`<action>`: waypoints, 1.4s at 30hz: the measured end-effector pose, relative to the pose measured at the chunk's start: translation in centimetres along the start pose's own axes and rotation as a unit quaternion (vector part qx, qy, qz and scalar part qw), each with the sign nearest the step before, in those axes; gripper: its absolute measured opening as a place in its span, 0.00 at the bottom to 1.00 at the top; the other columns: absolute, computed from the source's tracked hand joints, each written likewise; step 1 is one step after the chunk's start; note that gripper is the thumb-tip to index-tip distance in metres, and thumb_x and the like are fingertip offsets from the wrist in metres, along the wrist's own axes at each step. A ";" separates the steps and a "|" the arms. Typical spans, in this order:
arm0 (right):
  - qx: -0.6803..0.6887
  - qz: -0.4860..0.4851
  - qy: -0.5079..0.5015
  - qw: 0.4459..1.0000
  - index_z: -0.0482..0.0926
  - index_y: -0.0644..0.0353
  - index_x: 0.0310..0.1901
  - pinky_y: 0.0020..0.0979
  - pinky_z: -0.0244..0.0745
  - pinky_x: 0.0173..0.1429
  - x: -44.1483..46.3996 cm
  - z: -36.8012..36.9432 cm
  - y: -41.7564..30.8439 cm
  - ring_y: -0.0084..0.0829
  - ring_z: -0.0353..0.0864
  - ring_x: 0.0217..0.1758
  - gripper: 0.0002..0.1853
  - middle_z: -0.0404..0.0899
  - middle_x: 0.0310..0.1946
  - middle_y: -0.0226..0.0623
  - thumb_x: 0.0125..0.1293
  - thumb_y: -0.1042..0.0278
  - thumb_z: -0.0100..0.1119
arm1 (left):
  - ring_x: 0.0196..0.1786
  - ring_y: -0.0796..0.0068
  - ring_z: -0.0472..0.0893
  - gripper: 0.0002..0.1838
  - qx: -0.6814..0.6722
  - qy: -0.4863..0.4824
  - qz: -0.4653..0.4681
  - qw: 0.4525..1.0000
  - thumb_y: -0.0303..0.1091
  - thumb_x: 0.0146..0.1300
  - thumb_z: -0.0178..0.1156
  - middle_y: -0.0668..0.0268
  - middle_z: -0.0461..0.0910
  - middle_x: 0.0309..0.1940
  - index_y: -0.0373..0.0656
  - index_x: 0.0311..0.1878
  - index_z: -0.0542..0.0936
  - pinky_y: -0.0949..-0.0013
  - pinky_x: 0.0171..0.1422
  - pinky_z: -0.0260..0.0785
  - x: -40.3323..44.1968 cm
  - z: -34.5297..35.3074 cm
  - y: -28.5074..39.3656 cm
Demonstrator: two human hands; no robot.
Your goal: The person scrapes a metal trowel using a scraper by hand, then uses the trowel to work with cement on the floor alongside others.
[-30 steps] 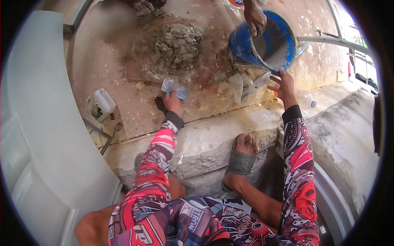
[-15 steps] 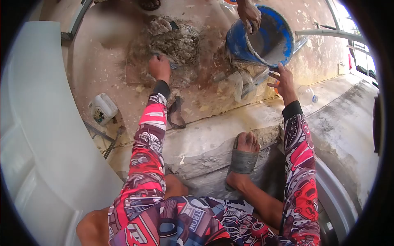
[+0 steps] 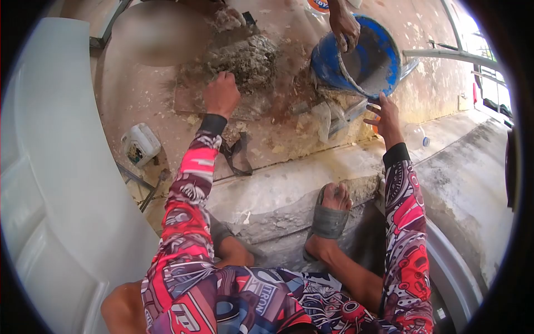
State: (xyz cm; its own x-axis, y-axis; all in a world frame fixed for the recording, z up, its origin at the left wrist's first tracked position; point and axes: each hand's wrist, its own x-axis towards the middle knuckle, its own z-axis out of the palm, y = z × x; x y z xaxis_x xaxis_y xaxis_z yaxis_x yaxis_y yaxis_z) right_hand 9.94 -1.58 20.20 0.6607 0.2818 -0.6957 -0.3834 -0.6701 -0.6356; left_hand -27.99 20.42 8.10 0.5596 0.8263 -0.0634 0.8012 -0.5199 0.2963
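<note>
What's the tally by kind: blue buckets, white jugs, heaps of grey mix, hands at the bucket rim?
Blue bucket: 1
White jug: 1
Heap of grey mix: 1
Hands at the rim: 2 (wearer's right hand, another person's hand)
Total: 5

Slanting across the front of the person's patterned shirt [image 3: 266, 300], capital letters spell ITRON; a letter may sit before them. At the very top edge, an orange-labelled container [image 3: 319, 5] carries pale letters that look like ROY, though small, curved and partly cut off. Marks on the white jug [image 3: 141, 144] at left are too small to read.
</note>
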 end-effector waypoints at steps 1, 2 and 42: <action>0.000 0.001 0.000 1.000 0.71 0.59 0.57 0.70 0.73 0.51 0.0 -0.1 0.1 0.44 0.77 0.55 0.23 0.79 0.51 0.41 0.76 0.47 0.46 | 0.37 0.50 0.85 0.08 -0.011 -0.013 0.009 1.000 0.31 0.58 0.55 0.58 0.83 0.40 0.44 0.36 0.82 0.50 0.40 0.78 -0.7 -1.2 0.8; 0.000 0.001 -0.002 1.000 0.71 0.59 0.58 0.71 0.73 0.51 0.0 -0.1 0.1 0.44 0.77 0.55 0.23 0.79 0.52 0.41 0.76 0.47 0.46 | 0.37 0.50 0.85 0.08 -0.021 -0.026 0.016 0.999 0.31 0.58 0.55 0.58 0.83 0.39 0.44 0.36 0.82 0.50 0.41 0.78 -1.1 -1.7 1.3; -0.008 0.011 -0.034 0.999 0.71 0.59 0.57 0.72 0.70 0.54 0.2 -0.9 0.0 0.45 0.73 0.59 0.25 0.77 0.55 0.41 0.75 0.43 0.48 | 0.43 0.48 0.81 0.07 -0.085 0.009 0.078 0.993 0.29 0.57 0.55 0.54 0.80 0.41 0.42 0.37 0.80 0.48 0.46 0.75 0.2 3.7 -3.5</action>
State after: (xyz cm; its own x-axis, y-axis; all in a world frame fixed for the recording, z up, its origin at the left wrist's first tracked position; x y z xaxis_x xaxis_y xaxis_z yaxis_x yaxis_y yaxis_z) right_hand 10.66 -2.15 20.30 0.6063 0.3119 -0.7315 -0.3872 -0.6877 -0.6141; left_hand -29.91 21.65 3.47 0.6695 0.7427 0.0120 0.6566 -0.5992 0.4581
